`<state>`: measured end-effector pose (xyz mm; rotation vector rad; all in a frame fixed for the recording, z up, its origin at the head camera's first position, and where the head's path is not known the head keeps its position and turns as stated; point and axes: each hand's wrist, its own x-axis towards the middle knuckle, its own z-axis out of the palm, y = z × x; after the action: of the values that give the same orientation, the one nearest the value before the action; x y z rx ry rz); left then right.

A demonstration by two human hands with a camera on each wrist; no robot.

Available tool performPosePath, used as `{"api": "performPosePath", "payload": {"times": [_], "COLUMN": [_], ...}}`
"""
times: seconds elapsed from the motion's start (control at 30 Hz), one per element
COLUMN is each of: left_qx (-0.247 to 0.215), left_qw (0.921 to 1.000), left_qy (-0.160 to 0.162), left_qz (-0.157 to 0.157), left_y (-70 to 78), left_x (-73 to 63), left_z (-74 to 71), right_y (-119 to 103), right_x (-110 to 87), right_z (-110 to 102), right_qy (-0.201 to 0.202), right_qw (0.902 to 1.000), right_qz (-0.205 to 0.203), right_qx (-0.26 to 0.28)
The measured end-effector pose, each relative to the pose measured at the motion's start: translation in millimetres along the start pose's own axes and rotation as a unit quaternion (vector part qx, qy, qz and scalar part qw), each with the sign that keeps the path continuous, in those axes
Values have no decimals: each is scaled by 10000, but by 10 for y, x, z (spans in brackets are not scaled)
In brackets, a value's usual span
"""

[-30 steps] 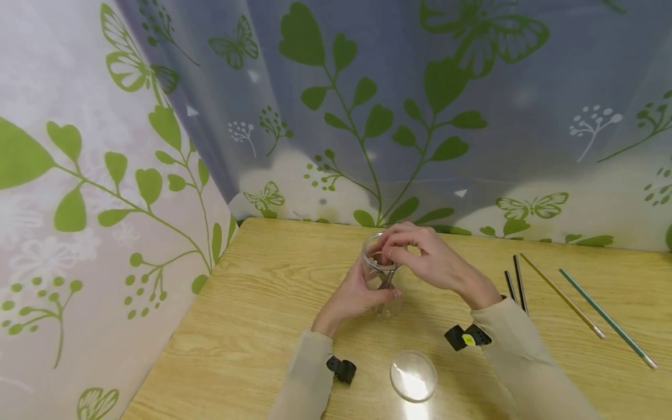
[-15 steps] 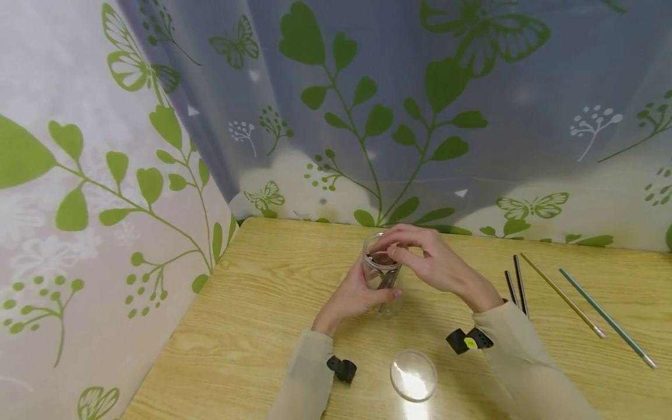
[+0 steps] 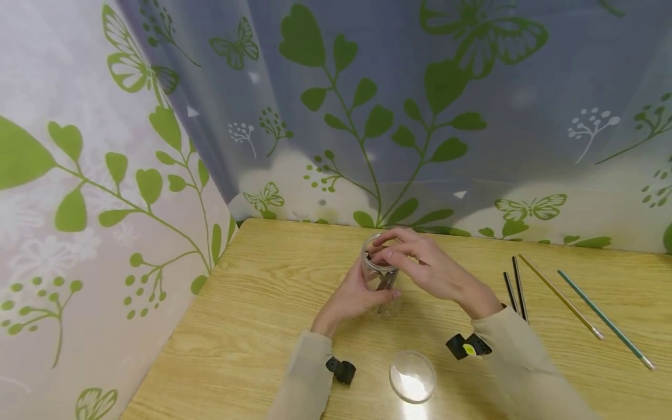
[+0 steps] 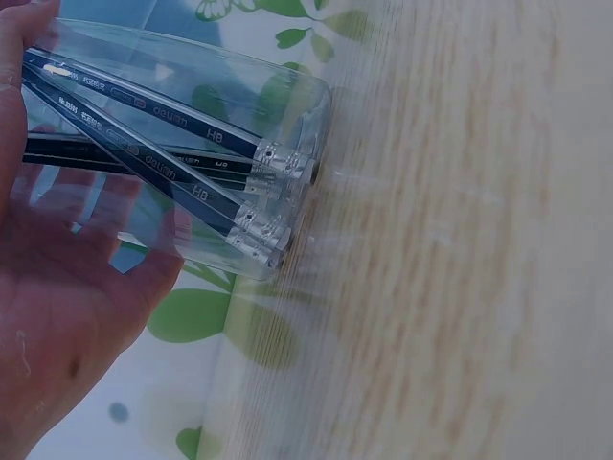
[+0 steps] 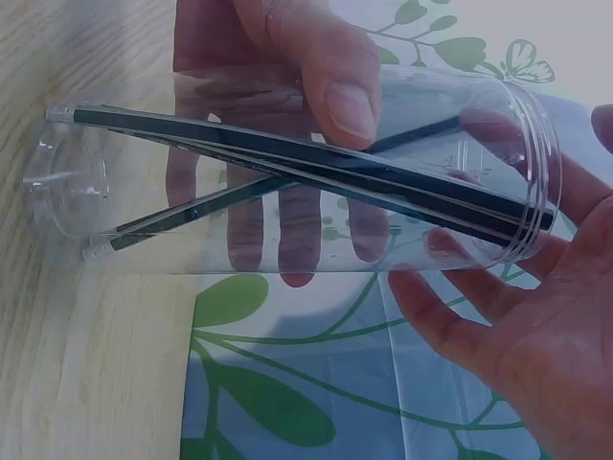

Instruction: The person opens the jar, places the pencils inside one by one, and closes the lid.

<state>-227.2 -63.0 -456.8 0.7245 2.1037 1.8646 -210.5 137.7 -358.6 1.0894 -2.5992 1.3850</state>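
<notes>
My left hand (image 3: 353, 298) grips a clear plastic jar (image 5: 144, 216), its thumb across the near side and its fingers showing behind through the wall. Inside, several black pencils (image 5: 230, 140) lean crosswise, their silver eraser ends (image 4: 278, 158) at the bottom. The left wrist view shows "HB" printed on them. My right hand (image 3: 438, 271) is at the jar's open mouth, fingers loosely spread and lightly bent. Some of its fingertips dip inside the rim, close to the upper pencil ends, while the index finger reaches across the opening. Nothing shows pinched between these fingers.
A round clear lid (image 3: 412, 376) lies on the wooden table (image 3: 236, 326) between the forearms. To the right lie two black pencils (image 3: 518, 286), a yellow pencil (image 3: 562, 296) and a teal pencil (image 3: 606, 319). A patterned curtain (image 3: 336, 146) stands behind the table.
The right hand's fingers have spread apart over the jar's mouth, and its wrist has come slightly lower and nearer. The left hand and the jar have stayed in place.
</notes>
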Motion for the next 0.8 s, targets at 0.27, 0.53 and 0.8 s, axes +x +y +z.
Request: {"api": "performPosePath", "payload": {"times": [0.27, 0.53, 0.8], "left_qx": [20, -49, -52], "left_qw": [10000, 9999, 9999], "left_qy": [39, 63, 87], "left_qz": [73, 120, 115], "left_y": [3, 27, 18], "left_x": [21, 24, 14], "left_z": [12, 29, 32], "right_y": [42, 102, 184], "right_x": [-79, -294, -508], "right_z": [-14, -137, -249], "right_qy": [541, 1195, 1622], "right_qw": [9985, 9925, 9862], "right_qz": [39, -180, -279], "right_qx": [78, 184, 169]}}
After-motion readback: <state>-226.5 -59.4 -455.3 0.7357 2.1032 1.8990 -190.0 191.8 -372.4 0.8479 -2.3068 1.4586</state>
